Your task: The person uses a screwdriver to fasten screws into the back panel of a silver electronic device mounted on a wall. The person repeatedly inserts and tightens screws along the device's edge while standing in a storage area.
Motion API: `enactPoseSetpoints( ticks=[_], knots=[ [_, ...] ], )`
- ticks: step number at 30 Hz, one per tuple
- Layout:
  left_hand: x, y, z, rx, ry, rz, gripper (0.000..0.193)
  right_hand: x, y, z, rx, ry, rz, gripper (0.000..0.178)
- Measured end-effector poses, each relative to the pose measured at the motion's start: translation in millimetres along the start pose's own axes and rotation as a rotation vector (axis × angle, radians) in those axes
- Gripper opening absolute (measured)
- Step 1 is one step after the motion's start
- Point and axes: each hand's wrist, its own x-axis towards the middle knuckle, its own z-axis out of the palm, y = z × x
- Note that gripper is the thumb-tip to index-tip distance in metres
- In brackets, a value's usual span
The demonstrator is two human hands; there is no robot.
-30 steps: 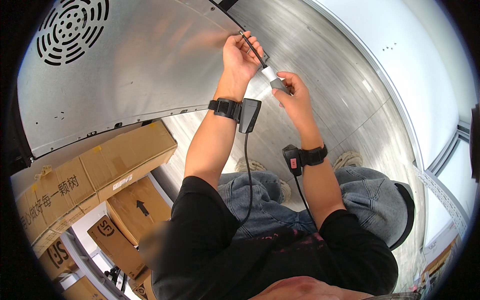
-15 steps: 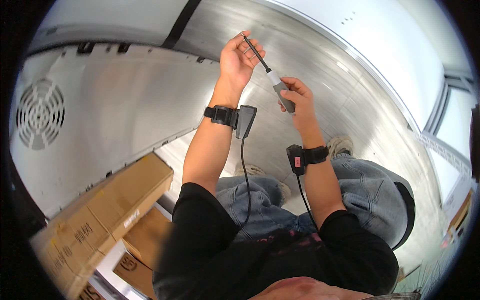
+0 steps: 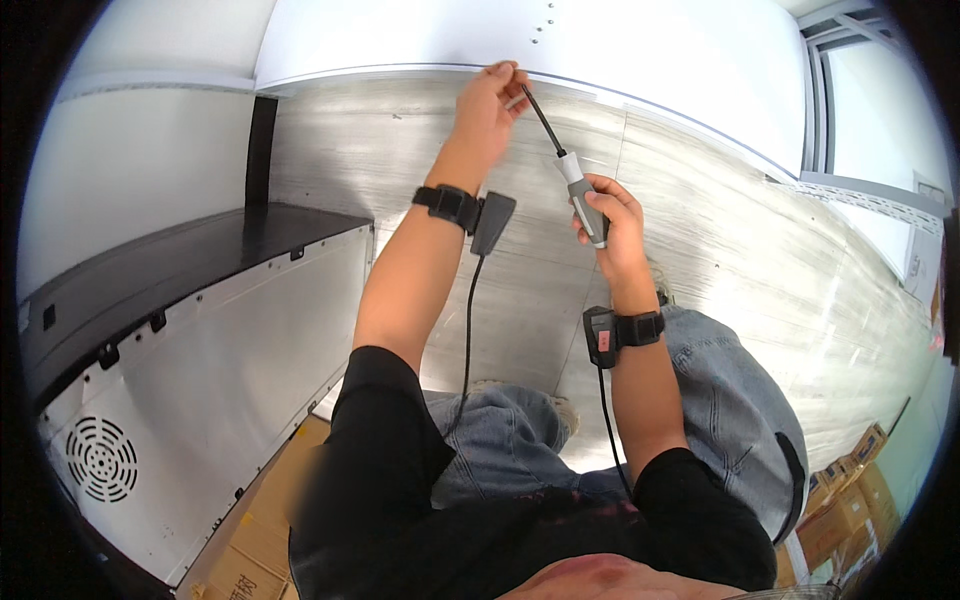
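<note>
My right hand (image 3: pixel 618 218) is closed round the grey handle of a screwdriver (image 3: pixel 585 205). The dark shaft slants up and to the left, and its tip reaches the fingers of my left hand (image 3: pixel 488 112). Thumb and forefinger of that hand are pinched together by the lower edge of a white panel (image 3: pixel 680 75). Whatever is between them is too small to make out. On the panel just above are several small dark screw-like dots (image 3: pixel 540 29).
At the left stands a metal cabinet (image 3: pixel 230 320) with a round vent and a black top. Cardboard boxes (image 3: pixel 250 550) lie below it, with more boxes (image 3: pixel 850 500) at the lower right. Pale wood-look flooring (image 3: pixel 540 300) runs under my legs.
The view has turned, bringing the white panel in front of my hands. My left hand has gone from loosely spread fingers beside the screwdriver tip to a pinch close to the panel's edge.
</note>
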Motion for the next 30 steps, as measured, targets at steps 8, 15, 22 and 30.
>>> enactPoseSetpoints(
  ticks=[8,15,22,30],
  knots=[
    [79,-14,2,0.954,0.265,0.532,0.009,-8,16,-52,0.011,0.183,0.029,0.025],
    [95,-35,3,1.390,0.331,0.963,0.008,-17,20,-65,0.030,0.212,-0.015,0.024],
    [92,-42,-5,1.353,0.350,0.895,0.017,-23,21,-61,0.015,0.192,-0.012,0.025],
    [42,-27,-38,0.967,0.449,0.738,0.022,-15,23,-11,-0.052,0.062,0.007,0.025]
  ],
)
